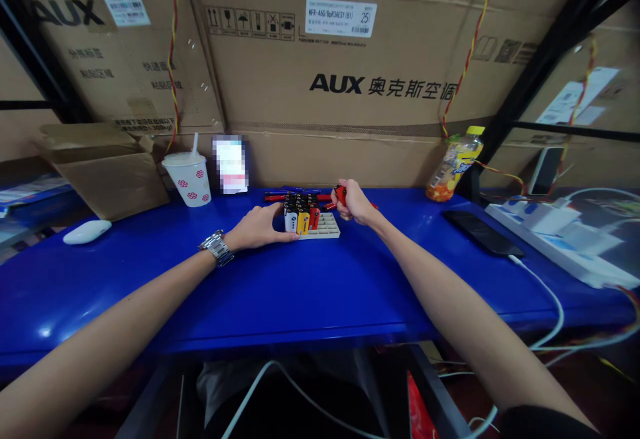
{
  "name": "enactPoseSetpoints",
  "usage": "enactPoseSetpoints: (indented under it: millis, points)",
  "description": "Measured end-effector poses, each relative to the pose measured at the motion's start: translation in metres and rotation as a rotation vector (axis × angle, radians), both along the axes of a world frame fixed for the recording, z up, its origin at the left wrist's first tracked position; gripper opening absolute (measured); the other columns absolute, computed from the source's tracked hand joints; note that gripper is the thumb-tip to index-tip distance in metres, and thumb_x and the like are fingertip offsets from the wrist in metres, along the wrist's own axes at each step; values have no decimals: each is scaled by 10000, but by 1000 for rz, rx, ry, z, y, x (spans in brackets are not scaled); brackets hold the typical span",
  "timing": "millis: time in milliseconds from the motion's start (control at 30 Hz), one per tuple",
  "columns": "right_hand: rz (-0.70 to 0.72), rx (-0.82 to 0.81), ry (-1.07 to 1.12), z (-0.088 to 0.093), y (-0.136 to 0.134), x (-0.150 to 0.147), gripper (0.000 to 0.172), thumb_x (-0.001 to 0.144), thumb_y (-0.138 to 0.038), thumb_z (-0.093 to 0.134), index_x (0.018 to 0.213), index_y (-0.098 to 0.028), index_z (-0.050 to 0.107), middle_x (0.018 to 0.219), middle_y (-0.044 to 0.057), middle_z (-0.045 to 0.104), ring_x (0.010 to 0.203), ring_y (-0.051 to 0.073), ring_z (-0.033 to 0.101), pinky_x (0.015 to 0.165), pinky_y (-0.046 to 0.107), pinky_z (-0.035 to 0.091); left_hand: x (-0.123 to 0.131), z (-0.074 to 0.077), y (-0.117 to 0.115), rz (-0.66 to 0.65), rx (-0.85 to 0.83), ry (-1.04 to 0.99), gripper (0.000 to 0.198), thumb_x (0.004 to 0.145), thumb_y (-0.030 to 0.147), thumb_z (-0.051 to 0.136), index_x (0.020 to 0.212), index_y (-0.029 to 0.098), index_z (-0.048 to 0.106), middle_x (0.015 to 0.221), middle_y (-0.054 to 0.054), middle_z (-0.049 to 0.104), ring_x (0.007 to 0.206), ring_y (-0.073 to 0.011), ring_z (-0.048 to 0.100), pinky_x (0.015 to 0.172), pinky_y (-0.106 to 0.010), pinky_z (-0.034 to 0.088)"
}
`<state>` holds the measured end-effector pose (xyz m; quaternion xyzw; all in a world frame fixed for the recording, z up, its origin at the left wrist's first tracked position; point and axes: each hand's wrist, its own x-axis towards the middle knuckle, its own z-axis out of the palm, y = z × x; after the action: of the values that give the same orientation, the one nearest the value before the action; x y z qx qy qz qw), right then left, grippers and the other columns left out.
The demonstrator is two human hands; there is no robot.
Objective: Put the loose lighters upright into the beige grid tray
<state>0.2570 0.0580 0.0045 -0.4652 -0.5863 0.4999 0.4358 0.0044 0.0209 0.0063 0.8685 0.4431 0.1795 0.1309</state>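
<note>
A pale slotted tray [327, 227] sits on the blue table [280, 279], its left part filled with several upright lighters [301, 214] in white, yellow, red and black. My left hand [260, 227], with a metal watch on the wrist, rests against the tray's left side, fingers curved round the lighters. My right hand [354, 203] hovers just right of the tray, closed on a red lighter [341, 194]. More red and dark lighters [280, 196] lie flat behind the tray.
A paper cup with a straw [189, 178] and an open cardboard box [107, 169] stand at the back left, a white mouse [87, 231] further left. A bottle [455, 164], a black phone [483, 232] and a white power strip [555, 239] lie right. Large cartons form the back wall.
</note>
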Motion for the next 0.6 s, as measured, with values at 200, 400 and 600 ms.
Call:
enactPoseSetpoints:
  millis: [200,400,600]
  points:
    - [30,-19,37,2,-2,-3,449,931,-390,181,618,-208,447,301,-47,289,272,85,182,309,215,175,0,-1,1,3,11,6,779,712,683,616,1276,152,530,1246,-137,646,1088,-310,627,906,-400,460]
    - [32,-10,24,1,-2,-2,447,918,-458,222,611,-216,437,296,-47,298,270,84,187,304,220,173,0,0,0,-14,-21,-24,744,708,665,626,1245,156,546,1239,-141,652,1083,-301,634,906,-397,476]
    - [50,5,14,0,0,-1,529,919,-599,217,667,-208,468,303,-56,309,273,79,181,302,218,164,0,0,0,-6,-12,-19,746,709,660,624,1248,150,552,1239,-147,652,1076,-305,638,895,-407,485]
